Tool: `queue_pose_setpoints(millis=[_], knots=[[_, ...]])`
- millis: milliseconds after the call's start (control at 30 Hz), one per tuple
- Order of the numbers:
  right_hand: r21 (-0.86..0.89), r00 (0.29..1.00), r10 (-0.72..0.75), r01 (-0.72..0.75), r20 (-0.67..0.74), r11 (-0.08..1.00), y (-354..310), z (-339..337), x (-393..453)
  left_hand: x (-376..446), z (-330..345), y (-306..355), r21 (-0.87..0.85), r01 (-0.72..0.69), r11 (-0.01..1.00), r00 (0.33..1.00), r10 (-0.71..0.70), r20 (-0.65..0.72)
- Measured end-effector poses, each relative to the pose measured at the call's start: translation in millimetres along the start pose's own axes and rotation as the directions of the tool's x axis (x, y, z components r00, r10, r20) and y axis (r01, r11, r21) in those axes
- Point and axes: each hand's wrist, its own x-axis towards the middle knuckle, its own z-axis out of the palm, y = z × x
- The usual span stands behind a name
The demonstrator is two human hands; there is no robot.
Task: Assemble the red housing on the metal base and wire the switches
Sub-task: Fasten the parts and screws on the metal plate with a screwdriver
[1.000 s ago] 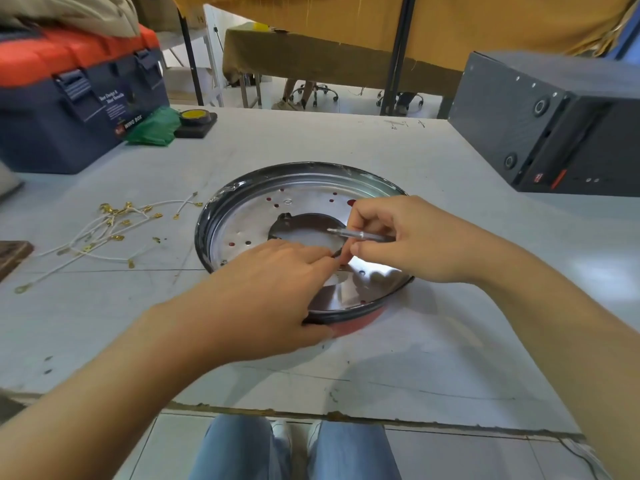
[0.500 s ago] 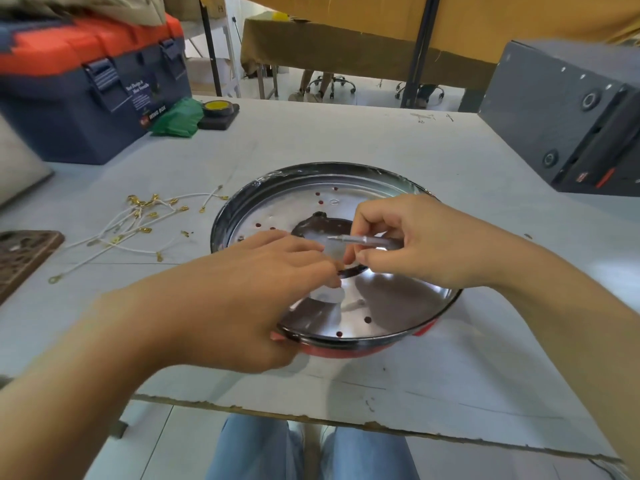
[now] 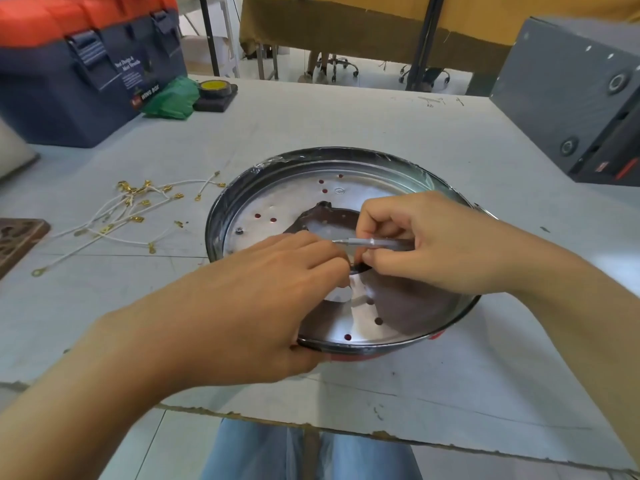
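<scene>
A round shiny metal base (image 3: 287, 199) with small holes lies on the table, and the red housing (image 3: 374, 356) shows as a sliver under its near rim. My left hand (image 3: 263, 299) lies over the base's near left rim, its fingertips curled toward the centre hole. What they touch is hidden. My right hand (image 3: 433, 244) grips a thin metal tool (image 3: 363, 241), which points left across the centre, and its lower fingers pinch at the same spot beside my left fingertips. White wires (image 3: 128, 213) with gold terminals lie loose to the left of the base.
A blue and orange toolbox (image 3: 83, 64) stands at the back left, with a green bag (image 3: 169, 98) and a tape roll (image 3: 214, 89) beside it. A grey box (image 3: 571, 98) sits at the back right. A brown block (image 3: 17, 240) lies at the left edge. The table's near edge (image 3: 346, 429) is close.
The view has shifted closer and slightly left across the frames. Both hands stay at the centre of the base, with the tool still held pointing left.
</scene>
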Motion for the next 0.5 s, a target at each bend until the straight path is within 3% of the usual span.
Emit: queue_pose_setpoints(millis=[500], knots=[[-0.025, 1.0, -0.023, 0.023, -0.008, 0.999, 4.2, -3.7, 3.5, -1.0, 4.3, -1.2, 0.025, -0.039, 0.999, 0.997, 0.04, -0.066]])
